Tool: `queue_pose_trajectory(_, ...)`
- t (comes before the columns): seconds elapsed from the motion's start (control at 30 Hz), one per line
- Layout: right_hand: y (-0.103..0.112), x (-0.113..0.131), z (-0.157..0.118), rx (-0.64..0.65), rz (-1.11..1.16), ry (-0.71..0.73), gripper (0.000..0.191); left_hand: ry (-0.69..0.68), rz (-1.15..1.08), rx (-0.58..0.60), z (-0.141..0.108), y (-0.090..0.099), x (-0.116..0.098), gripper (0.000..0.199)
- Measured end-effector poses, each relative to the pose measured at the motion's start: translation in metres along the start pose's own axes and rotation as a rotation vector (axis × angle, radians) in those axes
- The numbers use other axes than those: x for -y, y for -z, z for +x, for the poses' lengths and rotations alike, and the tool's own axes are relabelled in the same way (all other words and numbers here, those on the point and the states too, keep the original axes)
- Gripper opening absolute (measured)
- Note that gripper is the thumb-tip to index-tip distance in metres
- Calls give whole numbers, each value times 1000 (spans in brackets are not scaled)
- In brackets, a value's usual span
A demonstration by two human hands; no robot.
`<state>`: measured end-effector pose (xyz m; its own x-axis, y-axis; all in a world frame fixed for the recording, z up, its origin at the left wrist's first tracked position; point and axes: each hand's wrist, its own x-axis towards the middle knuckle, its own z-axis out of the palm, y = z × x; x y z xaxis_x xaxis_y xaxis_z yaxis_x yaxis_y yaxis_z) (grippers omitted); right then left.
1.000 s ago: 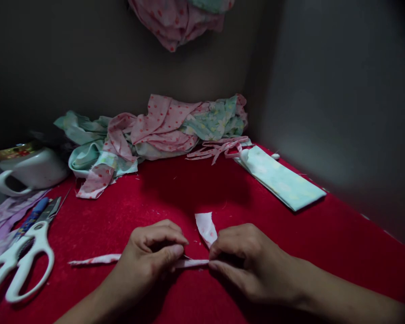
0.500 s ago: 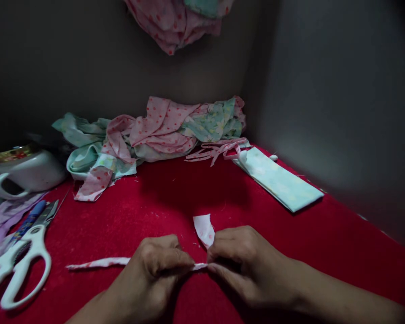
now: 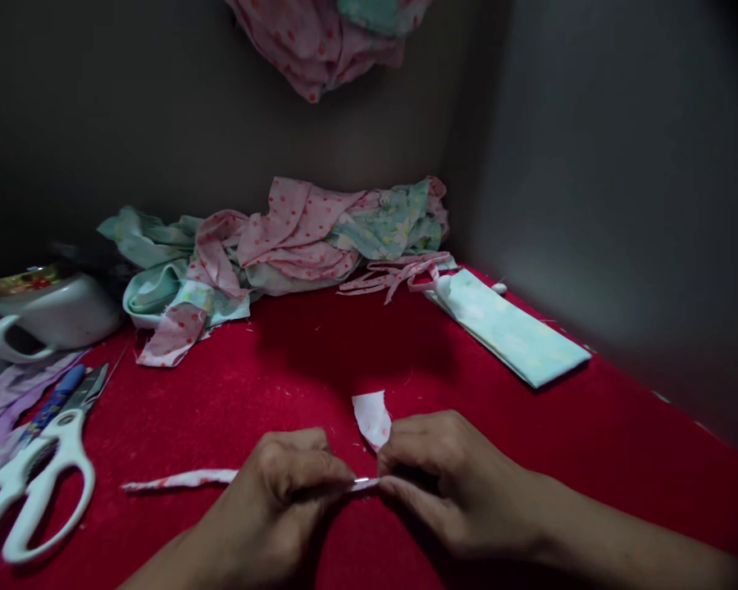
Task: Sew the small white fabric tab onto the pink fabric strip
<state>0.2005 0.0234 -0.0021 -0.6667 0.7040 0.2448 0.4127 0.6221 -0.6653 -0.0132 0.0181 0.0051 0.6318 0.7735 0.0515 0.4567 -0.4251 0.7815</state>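
A narrow pink-and-white fabric strip (image 3: 181, 481) runs through both of my hands, low over the red cloth. My left hand (image 3: 286, 492) is closed in a pinch on its folded middle, and the thin tail sticks out to the left. Close beside it, my right hand (image 3: 455, 475) pinches the same strip between thumb and fingers. A short folded stretch with a bright glint shows between the fingertips. Past the right fingers, the strip's wider unfolded end stands up, pale with faint red dots.
White-handled scissors (image 3: 55, 483) and a blue pen-like tool (image 3: 58, 401) lie at left, by a white mug (image 3: 58, 315). Crumpled pink and green fabric (image 3: 307, 233) lines the back. A folded pale green cloth (image 3: 517, 328) rests at right. Pink fabric (image 3: 325, 49) hangs above.
Both hands keep their pinch on the strip in nearly the same place. A glint between the fingertips is brighter now, and the whole view has shifted very slightly.
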Motion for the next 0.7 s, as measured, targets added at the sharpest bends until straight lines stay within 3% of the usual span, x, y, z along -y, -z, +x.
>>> queue_pose_trajectory(0.7, -1, -2, 1, 39, -23, -10, 8, -3, -19, 14, 1, 0, -2, 33)
